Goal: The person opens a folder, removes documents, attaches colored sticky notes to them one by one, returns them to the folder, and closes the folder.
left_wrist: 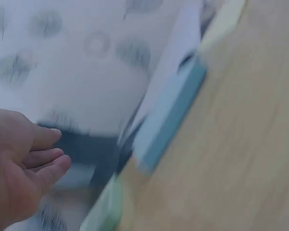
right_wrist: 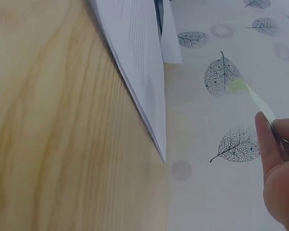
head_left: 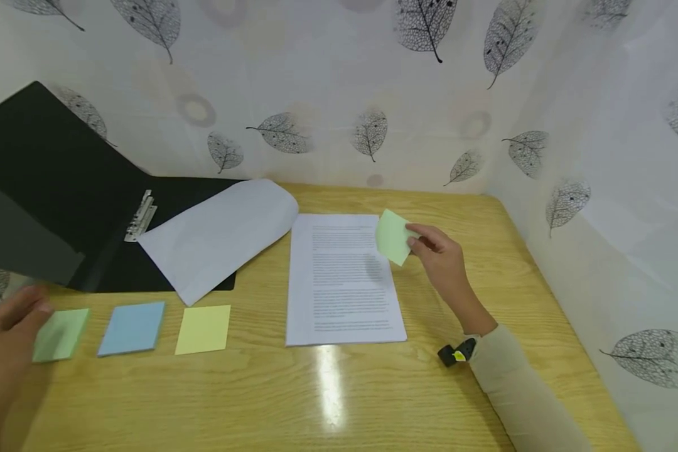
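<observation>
Between thumb and fingers my right hand [head_left: 442, 254] pinches a light green sticky note [head_left: 393, 237], held over the upper right edge of a stack of printed sheets [head_left: 344, 282]. In the right wrist view the sticky note [right_wrist: 260, 103] shows nearly edge-on. My left hand [head_left: 8, 345] is at the far left, above a green sticky note pad [head_left: 62, 336] and partly covering it. Its fingers [left_wrist: 50, 168] are loosely bent with nothing between them in the left wrist view. A blue sticky note pad [head_left: 131, 329] and a yellow one [head_left: 203, 329] lie to its right.
An open black clip folder [head_left: 175, 273] lies at the back left, its cover raised. Turned-over white sheets [head_left: 231, 232] rest partly on it, beside its metal clip [head_left: 141, 216]. Leaf-patterned covering [head_left: 316, 81] borders the wooden table [head_left: 231, 402] at the back and right.
</observation>
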`<control>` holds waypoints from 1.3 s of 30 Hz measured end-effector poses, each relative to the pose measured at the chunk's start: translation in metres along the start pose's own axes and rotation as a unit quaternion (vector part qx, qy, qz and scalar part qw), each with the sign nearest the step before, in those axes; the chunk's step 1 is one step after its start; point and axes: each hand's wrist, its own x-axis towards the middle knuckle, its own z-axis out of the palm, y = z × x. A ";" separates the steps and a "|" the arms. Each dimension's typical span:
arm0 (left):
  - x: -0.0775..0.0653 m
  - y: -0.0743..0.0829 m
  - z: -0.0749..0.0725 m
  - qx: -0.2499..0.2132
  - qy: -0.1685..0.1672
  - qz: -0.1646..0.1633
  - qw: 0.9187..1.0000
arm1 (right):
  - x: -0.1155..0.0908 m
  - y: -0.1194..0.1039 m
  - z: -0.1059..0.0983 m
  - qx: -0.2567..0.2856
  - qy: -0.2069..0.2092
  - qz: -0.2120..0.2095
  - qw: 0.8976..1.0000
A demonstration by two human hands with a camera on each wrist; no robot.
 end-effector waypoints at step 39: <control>-0.119 0.252 0.215 -0.409 -0.442 0.075 0.795 | -0.036 -0.029 0.071 -0.117 -0.113 -0.245 0.956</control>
